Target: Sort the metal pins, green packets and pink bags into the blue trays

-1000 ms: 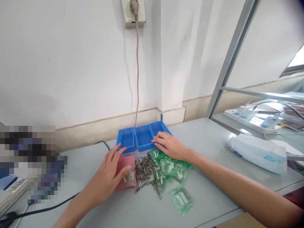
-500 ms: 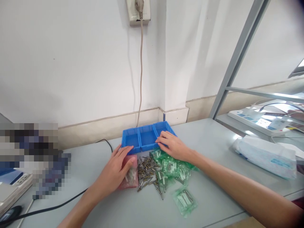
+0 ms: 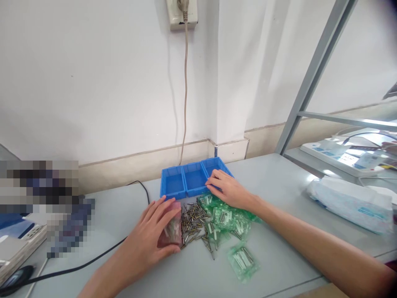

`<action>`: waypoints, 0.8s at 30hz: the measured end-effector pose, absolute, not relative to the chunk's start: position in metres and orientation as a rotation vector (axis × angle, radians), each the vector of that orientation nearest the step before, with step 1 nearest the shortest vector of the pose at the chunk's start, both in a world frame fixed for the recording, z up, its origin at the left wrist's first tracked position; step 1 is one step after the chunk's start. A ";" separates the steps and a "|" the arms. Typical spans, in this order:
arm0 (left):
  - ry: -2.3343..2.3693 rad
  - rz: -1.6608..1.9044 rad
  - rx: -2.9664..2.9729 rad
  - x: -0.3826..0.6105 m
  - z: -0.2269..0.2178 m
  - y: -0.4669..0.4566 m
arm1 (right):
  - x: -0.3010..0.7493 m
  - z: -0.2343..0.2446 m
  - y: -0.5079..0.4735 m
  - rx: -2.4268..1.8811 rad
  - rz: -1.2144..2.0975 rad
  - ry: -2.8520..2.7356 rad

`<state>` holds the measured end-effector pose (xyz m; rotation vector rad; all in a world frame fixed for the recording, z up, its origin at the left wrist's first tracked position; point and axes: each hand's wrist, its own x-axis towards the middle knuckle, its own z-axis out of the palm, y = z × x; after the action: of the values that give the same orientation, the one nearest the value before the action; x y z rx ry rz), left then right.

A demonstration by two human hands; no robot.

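My left hand (image 3: 153,227) lies over a pink plastic bag (image 3: 173,229) on the table. Its fingers are spread, with the thumb at the bag's near edge and the fingertips at its far edge. A blue tray (image 3: 172,195) with three compartments stands behind it, and no contents show inside. Curled over the front rim of the right compartment are the fingers of my right hand (image 3: 228,188); part of the rim is hidden under them. Between the hands lies a pile of loose metal pins or rivets (image 3: 192,219). Green plastic bags (image 3: 225,219) of similar metal parts lie beneath my right hand.
One green bag (image 3: 242,261) sits apart, nearer me. A black cable (image 3: 89,261) crosses the table at left. At right are a white plastic package (image 3: 350,203), a grey metal frame (image 3: 313,82) and a power strip (image 3: 338,159). A wall (image 3: 124,82) closes off the back.
My left hand has come back from the tray's front left corner, and its thumb has swung down to the pink bag's near edge. My right hand stays at the tray.
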<state>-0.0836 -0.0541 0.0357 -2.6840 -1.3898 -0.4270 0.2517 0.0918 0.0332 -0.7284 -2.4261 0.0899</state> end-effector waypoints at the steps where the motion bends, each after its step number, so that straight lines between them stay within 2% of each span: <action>1: -1.371 -0.434 -2.667 -0.087 0.032 -0.055 | 0.252 0.033 0.092 -0.730 0.091 -2.424; 6: -1.374 -0.480 -2.636 -0.099 0.025 -0.058 | 0.252 0.033 0.091 -0.726 0.103 -2.417; 16: -1.424 -0.534 -2.634 -0.081 0.057 -0.049 | 0.252 0.033 0.091 -0.740 0.089 -2.428; 21: -1.896 -0.859 -2.398 -0.072 0.078 -0.032 | 0.252 0.033 0.092 -0.761 0.052 -2.436; 24: -2.094 -1.223 -2.316 -0.063 0.097 -0.022 | 0.252 0.036 0.089 -0.775 0.036 -2.394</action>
<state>-0.0630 -0.0218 0.0967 -2.3155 -2.0943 -1.2235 0.2517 0.0894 0.0361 -0.7749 -2.3945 0.0358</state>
